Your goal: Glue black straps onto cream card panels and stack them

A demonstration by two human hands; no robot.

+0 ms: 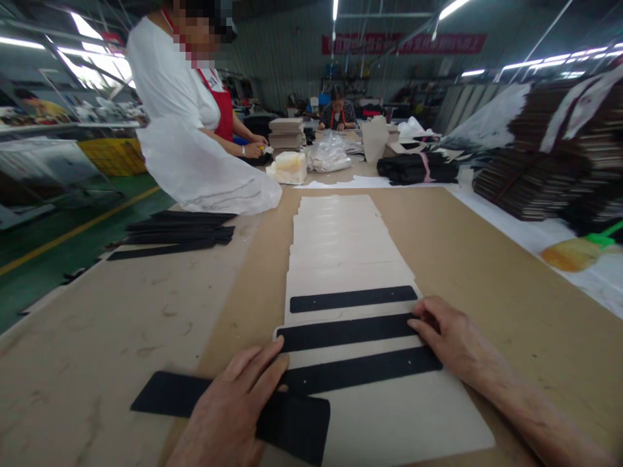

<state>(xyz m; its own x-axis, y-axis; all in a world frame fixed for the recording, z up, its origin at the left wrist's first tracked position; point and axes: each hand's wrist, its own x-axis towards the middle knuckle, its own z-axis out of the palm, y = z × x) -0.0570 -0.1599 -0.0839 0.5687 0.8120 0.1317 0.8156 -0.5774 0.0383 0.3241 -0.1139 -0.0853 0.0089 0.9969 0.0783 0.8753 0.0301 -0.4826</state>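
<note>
A row of overlapping cream card sheets (341, 246) runs away from me down the brown board (462, 259). Three black strips lie across the nearest sheets: a far one (353, 298), a middle one (345, 332) and a near one (363, 370). My left hand (233, 408) lies flat with fingers stretched out; its fingertips press the left end of the middle strip, and the palm rests on a black strip stack (292, 421). My right hand (450, 340) lies flat with fingertips on the right end of the middle strip.
A person in white with a red apron (195, 97) works at the table's far left, a white bag hanging before them. Black strip piles (180, 230) lie left. Dark stacked goods (549, 162) fill the right. A brush (579, 250) lies right. Another worker (337, 107) sits far back.
</note>
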